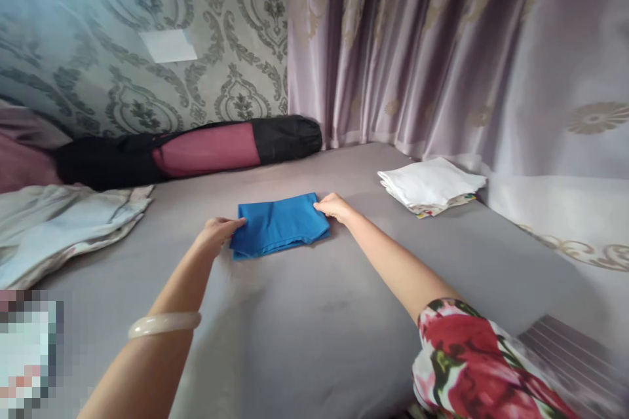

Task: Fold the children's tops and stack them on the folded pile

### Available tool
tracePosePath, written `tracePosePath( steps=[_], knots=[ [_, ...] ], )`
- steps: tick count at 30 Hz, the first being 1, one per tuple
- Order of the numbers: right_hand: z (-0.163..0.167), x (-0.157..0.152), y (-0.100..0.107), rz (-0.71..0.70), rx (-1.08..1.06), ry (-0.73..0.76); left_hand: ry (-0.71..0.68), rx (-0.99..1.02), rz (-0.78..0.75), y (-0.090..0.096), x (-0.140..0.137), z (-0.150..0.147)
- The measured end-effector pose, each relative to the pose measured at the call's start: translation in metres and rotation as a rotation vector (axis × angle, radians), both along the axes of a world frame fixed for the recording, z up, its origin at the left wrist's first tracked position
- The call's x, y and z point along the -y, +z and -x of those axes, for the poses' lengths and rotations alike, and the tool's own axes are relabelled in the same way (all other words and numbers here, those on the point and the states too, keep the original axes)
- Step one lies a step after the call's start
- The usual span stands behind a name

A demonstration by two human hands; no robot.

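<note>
A folded blue garment (pixel 278 224) lies on the grey bed sheet (pixel 314 314) in the middle of the head view; its exact kind does not show. At its left edge, my left hand (pixel 220 233) pinches the cloth between thumb and fingers. The opposite edge, near the upper right corner, is pinched by my right hand (pixel 334 207). The garment is rectangular, with its layered edge towards me. A pale bangle (pixel 164 324) circles my left forearm, and a floral sleeve (pixel 472 353) covers my right upper arm.
A stack of folded white clothes (pixel 432 183) sits to the right, near the curtain (pixel 393 46). Light-coloured clothes (pixel 63 222) lie at the left. Along the patterned wall rests a long black and dark pink bag (pixel 211 149). The lower left corner is pixelated.
</note>
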State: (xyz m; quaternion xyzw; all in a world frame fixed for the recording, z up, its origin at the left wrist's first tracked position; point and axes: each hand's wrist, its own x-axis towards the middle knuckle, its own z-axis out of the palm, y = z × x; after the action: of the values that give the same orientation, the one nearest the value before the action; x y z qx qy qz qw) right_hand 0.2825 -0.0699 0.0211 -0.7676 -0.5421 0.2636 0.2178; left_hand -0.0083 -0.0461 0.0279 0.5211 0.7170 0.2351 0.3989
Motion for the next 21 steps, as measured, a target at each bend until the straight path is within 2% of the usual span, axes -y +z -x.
tracePosePath(
  steps=[2,6,9,12,16,21],
  knots=[
    [0.001,0.003,0.004,0.029,-0.064,-0.043,0.03,0.019,0.08,0.004,-0.002,0.001],
    [0.002,0.007,0.009,0.05,-0.172,-0.092,-0.008,0.065,0.123,0.007,-0.005,0.005],
    [0.0,0.009,0.014,0.026,-0.233,-0.109,-0.061,0.036,0.092,0.011,-0.009,0.005],
    [-0.007,0.013,0.023,0.002,-0.278,-0.12,-0.134,-0.012,-0.015,0.02,-0.013,-0.002],
    [-0.027,0.023,0.044,-0.022,-0.298,-0.133,-0.227,0.003,-0.111,0.039,-0.015,-0.029],
    [-0.074,0.04,0.074,-0.04,-0.248,-0.197,-0.239,0.123,-0.12,0.062,-0.002,-0.088]
  ],
)
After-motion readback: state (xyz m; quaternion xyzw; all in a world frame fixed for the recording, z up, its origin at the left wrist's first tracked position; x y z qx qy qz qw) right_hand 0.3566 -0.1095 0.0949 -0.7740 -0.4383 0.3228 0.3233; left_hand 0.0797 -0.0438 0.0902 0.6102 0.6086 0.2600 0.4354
